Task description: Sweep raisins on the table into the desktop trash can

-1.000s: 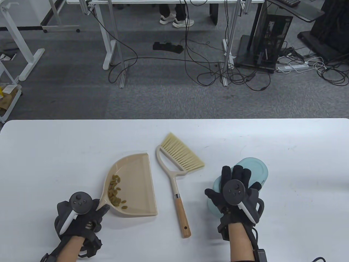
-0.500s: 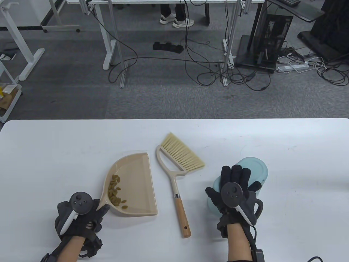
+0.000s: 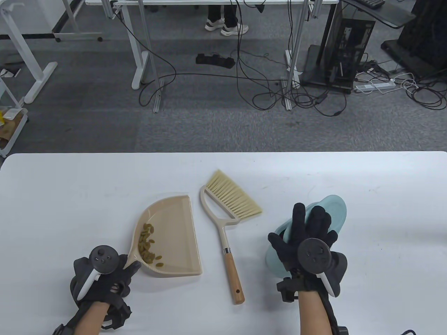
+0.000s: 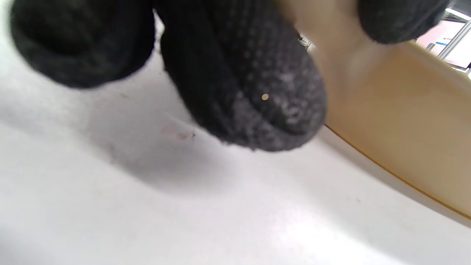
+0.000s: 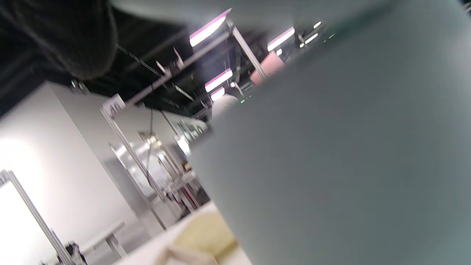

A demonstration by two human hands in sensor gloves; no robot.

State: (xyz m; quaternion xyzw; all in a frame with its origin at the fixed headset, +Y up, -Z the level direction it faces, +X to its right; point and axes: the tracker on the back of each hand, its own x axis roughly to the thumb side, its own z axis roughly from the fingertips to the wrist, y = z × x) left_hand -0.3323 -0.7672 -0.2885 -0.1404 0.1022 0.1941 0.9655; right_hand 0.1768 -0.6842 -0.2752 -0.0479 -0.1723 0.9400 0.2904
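- Right hand (image 3: 307, 244) lies spread over the trash can's lid (image 3: 333, 209), which is tilted up on the teal trash can (image 3: 274, 256), near right
- Left hand (image 3: 101, 275) pinches the handle of the dustpan (image 3: 174, 237), which holds the raisins (image 3: 148, 244), near left
- Brush (image 3: 227, 216) lies between them

A cluster of greenish-yellow raisins (image 3: 148, 246) lay in the near, narrow end of the beige dustpan (image 3: 174, 237), which rested flat on the white worktop (image 3: 70, 195) with its straight lip facing right. Just beside that lip lay the small brush (image 3: 223, 223), pale bristles pointing away and its wooden handle end toward the near edge. Well to the right stood the pale blue-green desktop trash can (image 3: 276, 254), its lid (image 3: 335, 213) tilted up.
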